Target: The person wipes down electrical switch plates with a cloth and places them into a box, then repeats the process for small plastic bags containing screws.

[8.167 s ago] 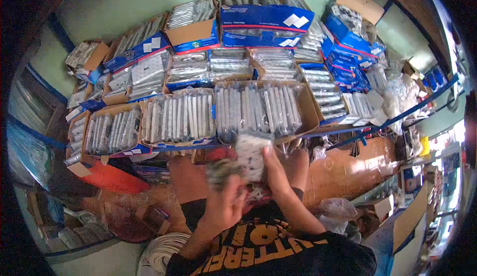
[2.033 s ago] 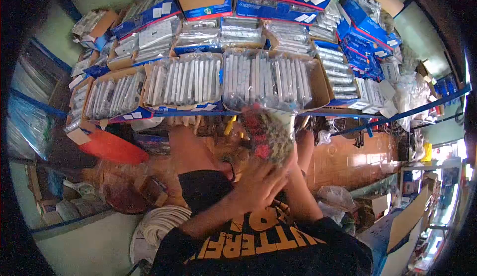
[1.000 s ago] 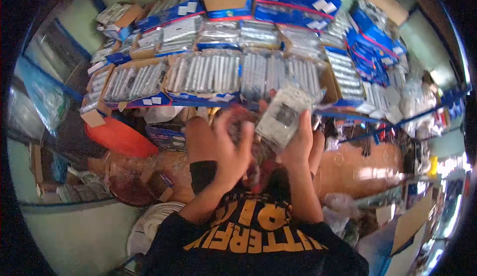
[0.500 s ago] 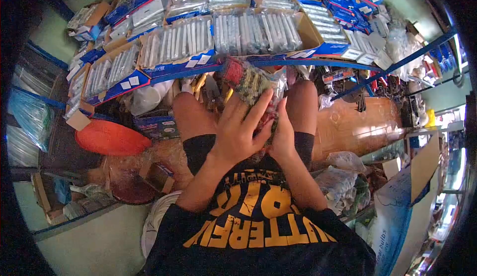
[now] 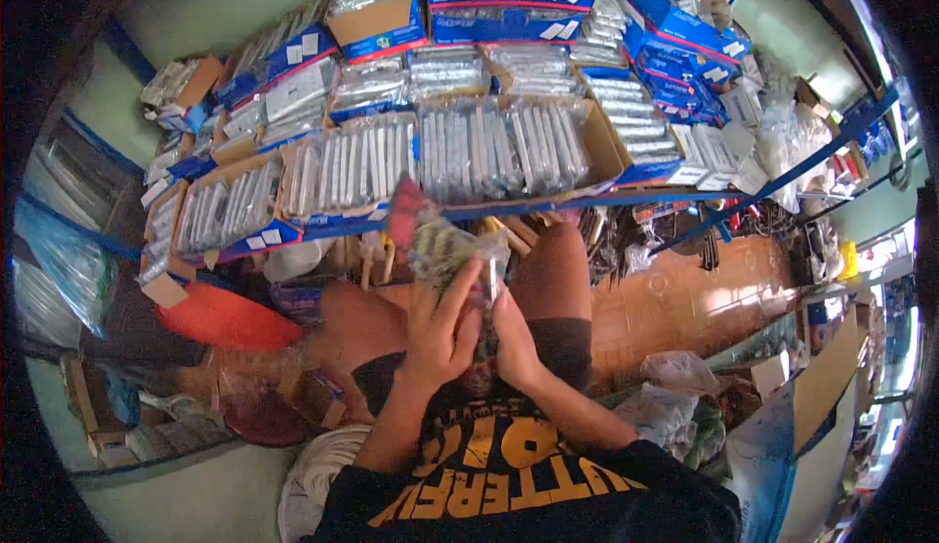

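Observation:
In front of my lap, my left hand [image 5: 440, 338] grips a patterned cloth [image 5: 440, 249], red at one corner and greenish-grey with dark marks elsewhere. The cloth's upper end sticks out beyond my fingers. Close beside it, my right hand [image 5: 515, 339] is closed on a shiny packet in clear plastic [image 5: 494, 249], its thumb pointing up. Cloth and packet meet between my hands. What lies inside the packet is mostly hidden by the cloth and fingers.
Ahead, a blue-edged shelf carries open cardboard boxes [image 5: 347, 176] of plastic-wrapped pieces in rows. A red basin-like object [image 5: 230, 316] is at the left. Plastic bags [image 5: 665, 396] and a large carton [image 5: 812, 416] stand at the right. A coil of white tubing [image 5: 328, 455] sits at lower left.
My view has tilted up, showing more boxes on the shelf. Both hands appear lower and slightly left in view, still holding the cloth and packet; the cloth's red corner now points up.

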Action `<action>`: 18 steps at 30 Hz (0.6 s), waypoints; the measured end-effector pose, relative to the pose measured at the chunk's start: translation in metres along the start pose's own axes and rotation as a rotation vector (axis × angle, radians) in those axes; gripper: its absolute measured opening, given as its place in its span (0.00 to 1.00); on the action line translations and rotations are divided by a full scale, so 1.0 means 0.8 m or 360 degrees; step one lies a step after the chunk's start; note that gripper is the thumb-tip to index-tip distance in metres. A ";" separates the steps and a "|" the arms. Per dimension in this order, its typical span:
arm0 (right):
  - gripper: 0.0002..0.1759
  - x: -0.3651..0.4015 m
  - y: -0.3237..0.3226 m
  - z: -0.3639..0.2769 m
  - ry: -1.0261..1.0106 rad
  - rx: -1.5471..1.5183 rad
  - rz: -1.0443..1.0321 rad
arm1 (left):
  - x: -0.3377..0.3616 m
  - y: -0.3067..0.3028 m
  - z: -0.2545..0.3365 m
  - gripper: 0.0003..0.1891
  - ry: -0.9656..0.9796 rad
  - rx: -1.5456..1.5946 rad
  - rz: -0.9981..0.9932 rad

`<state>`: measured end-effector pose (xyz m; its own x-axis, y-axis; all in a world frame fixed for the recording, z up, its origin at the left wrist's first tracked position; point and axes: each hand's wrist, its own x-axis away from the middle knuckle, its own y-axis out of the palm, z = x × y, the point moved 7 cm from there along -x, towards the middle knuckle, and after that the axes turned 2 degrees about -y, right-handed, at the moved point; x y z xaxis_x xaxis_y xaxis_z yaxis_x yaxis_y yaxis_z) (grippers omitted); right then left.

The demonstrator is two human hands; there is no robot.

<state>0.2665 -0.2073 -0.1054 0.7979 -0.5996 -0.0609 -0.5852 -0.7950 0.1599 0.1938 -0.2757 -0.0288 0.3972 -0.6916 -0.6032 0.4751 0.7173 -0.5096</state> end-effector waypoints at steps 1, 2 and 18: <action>0.32 -0.007 0.003 -0.011 -0.0076 -0.0110 0.0041 | 0.001 0.006 -0.006 0.26 -0.0143 0.0192 -0.0041; 0.33 -0.016 0.004 -0.026 -0.0157 -0.0216 0.0078 | 0.007 0.014 -0.004 0.26 -0.0122 0.0196 -0.0038; 0.32 -0.215 -0.135 -0.183 -0.0290 -0.0889 0.0064 | -0.172 -0.048 -0.012 0.07 -0.0112 0.0133 -0.0602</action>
<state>0.2139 -0.0048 0.0320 0.7100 -0.6739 -0.2045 -0.4104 -0.6319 0.6575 0.1133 -0.2071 0.0682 0.2334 -0.9120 -0.3372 0.6593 0.4033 -0.6346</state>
